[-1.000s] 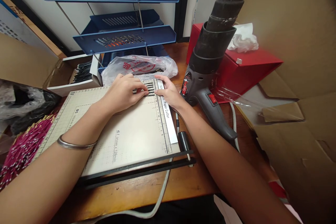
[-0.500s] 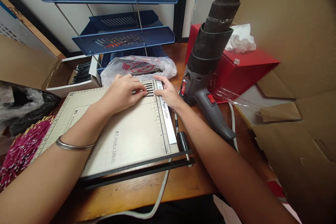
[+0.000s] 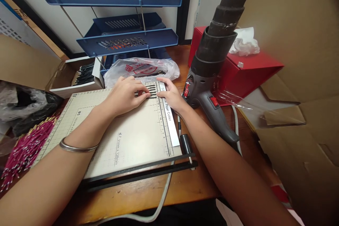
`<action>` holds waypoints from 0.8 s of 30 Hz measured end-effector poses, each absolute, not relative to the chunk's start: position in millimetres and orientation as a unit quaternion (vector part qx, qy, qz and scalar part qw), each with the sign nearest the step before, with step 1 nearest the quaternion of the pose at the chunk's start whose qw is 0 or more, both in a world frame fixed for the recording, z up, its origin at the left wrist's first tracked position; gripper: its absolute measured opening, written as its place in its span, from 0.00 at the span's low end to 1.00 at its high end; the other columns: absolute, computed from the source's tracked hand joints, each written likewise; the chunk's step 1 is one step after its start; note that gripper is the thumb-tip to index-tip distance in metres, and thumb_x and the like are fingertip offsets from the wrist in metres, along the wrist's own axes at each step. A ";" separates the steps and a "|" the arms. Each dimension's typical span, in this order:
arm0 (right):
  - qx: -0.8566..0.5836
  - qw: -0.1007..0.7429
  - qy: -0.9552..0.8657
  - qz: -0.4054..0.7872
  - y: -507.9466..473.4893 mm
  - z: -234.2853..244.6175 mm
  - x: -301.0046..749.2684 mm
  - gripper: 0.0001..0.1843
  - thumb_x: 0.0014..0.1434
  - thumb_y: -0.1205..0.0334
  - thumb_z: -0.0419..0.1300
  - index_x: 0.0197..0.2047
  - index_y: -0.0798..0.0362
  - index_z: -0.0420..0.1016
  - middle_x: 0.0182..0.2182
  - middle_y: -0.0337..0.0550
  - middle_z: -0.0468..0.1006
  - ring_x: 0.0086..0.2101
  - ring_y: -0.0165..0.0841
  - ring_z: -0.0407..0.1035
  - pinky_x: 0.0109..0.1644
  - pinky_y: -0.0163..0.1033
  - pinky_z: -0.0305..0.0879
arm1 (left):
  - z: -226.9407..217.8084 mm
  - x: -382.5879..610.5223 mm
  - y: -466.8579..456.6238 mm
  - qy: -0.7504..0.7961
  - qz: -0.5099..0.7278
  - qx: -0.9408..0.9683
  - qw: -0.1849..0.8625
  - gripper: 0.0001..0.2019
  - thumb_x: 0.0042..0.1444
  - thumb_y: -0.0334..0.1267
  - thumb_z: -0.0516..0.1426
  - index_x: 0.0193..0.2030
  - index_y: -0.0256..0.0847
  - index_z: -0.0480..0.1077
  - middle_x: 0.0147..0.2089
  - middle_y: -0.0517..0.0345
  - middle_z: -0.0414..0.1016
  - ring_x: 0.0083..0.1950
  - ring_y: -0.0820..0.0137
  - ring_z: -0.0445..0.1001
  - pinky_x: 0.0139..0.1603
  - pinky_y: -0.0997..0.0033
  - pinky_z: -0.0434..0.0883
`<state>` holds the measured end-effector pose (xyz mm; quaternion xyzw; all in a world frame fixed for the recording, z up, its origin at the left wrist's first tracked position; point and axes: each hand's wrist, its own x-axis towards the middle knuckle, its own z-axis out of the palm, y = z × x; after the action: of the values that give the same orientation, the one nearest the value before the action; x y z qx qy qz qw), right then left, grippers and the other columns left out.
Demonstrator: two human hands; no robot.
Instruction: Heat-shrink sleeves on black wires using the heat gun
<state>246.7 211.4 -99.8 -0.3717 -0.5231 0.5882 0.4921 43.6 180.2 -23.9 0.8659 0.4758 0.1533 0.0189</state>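
On the paper cutter [image 3: 137, 137], several thin black strips [image 3: 152, 90] lie side by side near its far end. My left hand [image 3: 130, 93] is over their left part, thumb and fingertips closed together on the strips. My right hand [image 3: 172, 96] rests on the white labelled bar [image 3: 171, 132] along the cutter's right side. Its thumb and forefinger are spread apart by the strips' right ends, and the thumb tip touches there. The other right fingers are partly hidden. The cutter's black handle [image 3: 186, 144] is at the near right corner.
A grey heat gun [image 3: 206, 74] stands right of the cutter, before a red box [image 3: 261, 63]. Behind are a plastic bag [image 3: 116, 72] and blue tray rack [image 3: 161, 37]. Pink cords [image 3: 23, 152] and a white box [image 3: 75, 87] of black cords are left. A cable [image 3: 161, 201] crosses the front.
The whole view has shifted slightly. Both hands keep nearly the same place at the black strips, with only small finger movement.
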 end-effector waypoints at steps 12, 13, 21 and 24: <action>-0.421 0.475 -0.493 0.595 185.9 -55.5 260.3 0.26 0.56 0.54 0.70 0.58 0.45 0.78 0.70 0.47 0.76 0.75 0.50 0.62 0.83 0.63 0.53 | -26.6 39.1 179.5 0.502 0.234 0.833 0.004 0.16 0.70 0.48 0.56 0.41 0.44 0.82 0.38 0.51 0.84 0.44 0.58 0.73 0.49 0.55 0.63; -0.432 0.482 -0.516 0.562 173.1 -44.1 265.1 0.25 0.58 0.54 0.70 0.58 0.46 0.78 0.69 0.48 0.77 0.74 0.51 0.64 0.82 0.64 0.55 | -27.8 38.6 180.2 0.506 0.240 0.829 0.004 0.16 0.70 0.48 0.55 0.41 0.44 0.82 0.37 0.51 0.83 0.44 0.58 0.73 0.49 0.55 0.63; -0.602 0.525 -0.601 0.016 60.7 -15.9 334.2 0.16 0.68 0.54 0.63 0.57 0.45 0.82 0.49 0.51 0.87 0.47 0.47 0.82 0.59 0.61 0.78 | -33.2 35.7 184.0 0.537 0.245 0.807 0.035 0.16 0.70 0.47 0.55 0.41 0.43 0.82 0.39 0.50 0.82 0.44 0.57 0.74 0.47 0.55 0.63; -0.624 0.441 -0.644 -0.038 53.9 -37.3 348.5 0.22 0.69 0.53 0.61 0.63 0.46 0.79 0.56 0.55 0.85 0.56 0.52 0.80 0.62 0.63 0.77 | -34.0 35.0 184.7 0.544 0.254 0.799 0.038 0.15 0.70 0.47 0.55 0.41 0.44 0.82 0.39 0.51 0.82 0.45 0.58 0.74 0.47 0.56 0.63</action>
<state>348.5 53.9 -37.3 -0.6243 -0.6436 -0.0382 0.4410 35.0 184.7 -34.0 0.7989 0.5440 0.2538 0.0385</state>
